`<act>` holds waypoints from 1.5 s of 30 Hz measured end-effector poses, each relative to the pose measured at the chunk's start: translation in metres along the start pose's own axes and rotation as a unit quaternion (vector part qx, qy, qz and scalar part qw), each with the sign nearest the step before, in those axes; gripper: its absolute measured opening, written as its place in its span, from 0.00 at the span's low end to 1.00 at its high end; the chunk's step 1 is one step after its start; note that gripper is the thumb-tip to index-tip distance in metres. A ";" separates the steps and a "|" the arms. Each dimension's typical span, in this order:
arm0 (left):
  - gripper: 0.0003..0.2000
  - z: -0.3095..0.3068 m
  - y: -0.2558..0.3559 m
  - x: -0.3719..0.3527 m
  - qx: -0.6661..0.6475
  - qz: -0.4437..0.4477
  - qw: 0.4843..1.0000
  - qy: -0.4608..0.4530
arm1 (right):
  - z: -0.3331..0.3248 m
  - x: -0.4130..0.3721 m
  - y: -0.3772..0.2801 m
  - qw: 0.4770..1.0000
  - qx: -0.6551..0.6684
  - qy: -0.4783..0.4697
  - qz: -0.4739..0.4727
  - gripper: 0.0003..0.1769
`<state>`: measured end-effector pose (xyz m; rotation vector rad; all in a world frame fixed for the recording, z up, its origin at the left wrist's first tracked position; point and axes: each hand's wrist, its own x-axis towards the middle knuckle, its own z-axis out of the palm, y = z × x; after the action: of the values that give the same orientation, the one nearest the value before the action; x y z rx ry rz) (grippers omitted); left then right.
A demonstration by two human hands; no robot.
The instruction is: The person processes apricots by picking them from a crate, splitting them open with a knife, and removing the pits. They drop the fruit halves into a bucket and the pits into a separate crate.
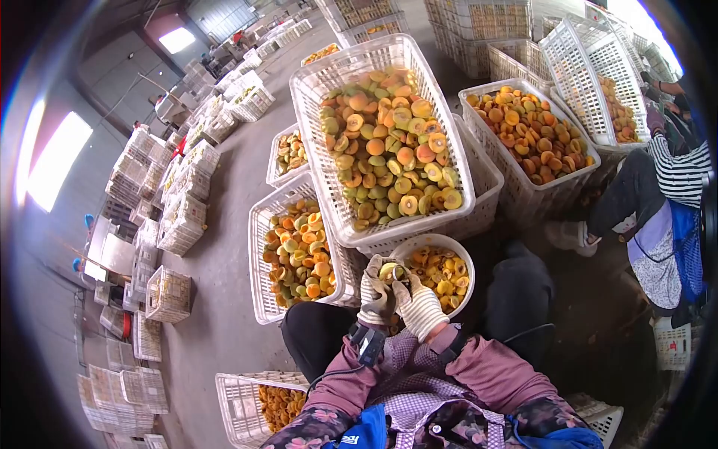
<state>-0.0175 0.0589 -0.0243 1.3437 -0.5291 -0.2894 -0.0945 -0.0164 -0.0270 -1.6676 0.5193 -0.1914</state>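
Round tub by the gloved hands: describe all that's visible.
The tub is off-white, round and open-topped, plastic by its look, with a smooth rim. It appears upright, between the person's knees, just below the near edge of the large slatted crate. Orange-yellow fruit halves fill much of it. The right hand overlaps its left side in view; whether it touches the rim, I can't tell. Most of the outer wall and the base are hidden.

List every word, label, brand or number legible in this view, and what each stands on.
No text is readable with certainty.
Blue fabric at the bottom edge: white lettering, too blurred.
White plastic crate at lower right: small red marks, illegible.
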 end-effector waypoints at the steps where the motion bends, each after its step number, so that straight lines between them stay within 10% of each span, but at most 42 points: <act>1: 0.11 0.000 0.004 0.000 0.001 0.000 1.000 -0.001 | -0.004 -0.001 -0.006 1.000 0.001 0.001 0.000 0.26; 4: 0.10 -0.004 0.004 0.001 0.068 -0.013 0.998 -0.013 | 0.000 0.001 0.001 0.987 -0.152 -0.028 0.032 0.25; 7: 0.10 -0.009 -0.013 0.002 -0.084 -0.077 0.993 0.008 | 0.014 0.005 0.028 0.999 0.040 -0.020 -0.002 0.24; 11: 0.12 0.003 -0.004 0.004 -0.111 -0.110 0.986 0.065 | -0.010 -0.009 -0.017 0.913 0.310 -0.154 0.216 0.19; 14: 0.13 0.014 0.010 0.000 -0.019 -0.071 0.996 0.046 | 0.008 0.002 0.012 0.999 -0.049 -0.020 0.005 0.19; 19: 0.12 0.006 0.017 0.000 -0.113 -0.164 0.980 0.026 | 0.007 -0.008 0.010 0.992 0.117 -0.035 -0.023 0.19; 22: 0.12 0.006 0.016 -0.005 -0.028 -0.107 0.994 -0.015 | -0.018 -0.022 -0.025 0.989 -0.113 -0.089 0.017 0.21; 27: 0.22 -0.022 0.003 0.005 0.087 0.101 0.977 -0.166 | 0.000 -0.016 0.007 0.979 0.125 -0.145 0.071 0.22; 31: 0.30 -0.021 -0.004 0.007 -0.168 -0.138 0.964 -0.150 | 0.012 -0.015 0.037 0.993 0.035 -0.072 -0.082 0.21; 33: 0.29 -0.031 -0.012 0.009 -0.128 -0.140 0.965 -0.181 | -0.005 -0.027 -0.005 0.926 0.294 -0.178 0.160 0.15; 36: 0.29 -0.012 0.000 0.001 -0.181 -0.135 0.969 -0.101 | 0.000 -0.022 0.014 0.917 0.296 -0.215 0.157 0.16; 39: 0.19 -0.003 0.021 0.000 -0.144 -0.106 0.979 -0.096 | 0.013 -0.015 0.029 0.983 0.156 -0.083 -0.049 0.19; 43: 0.17 -0.016 0.008 0.002 -0.143 -0.175 0.967 -0.121 | 0.000 -0.021 0.015 0.902 0.338 -0.236 0.126 0.23; 45: 0.17 -0.014 0.010 0.000 -0.169 -0.135 0.964 -0.158 | 0.007 -0.029 0.015 0.989 0.088 -0.115 -0.005 0.22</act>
<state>-0.0109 0.0728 -0.0165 1.0378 -0.5322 -0.7925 -0.1208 0.0012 -0.0377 -1.4964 0.3109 -0.0492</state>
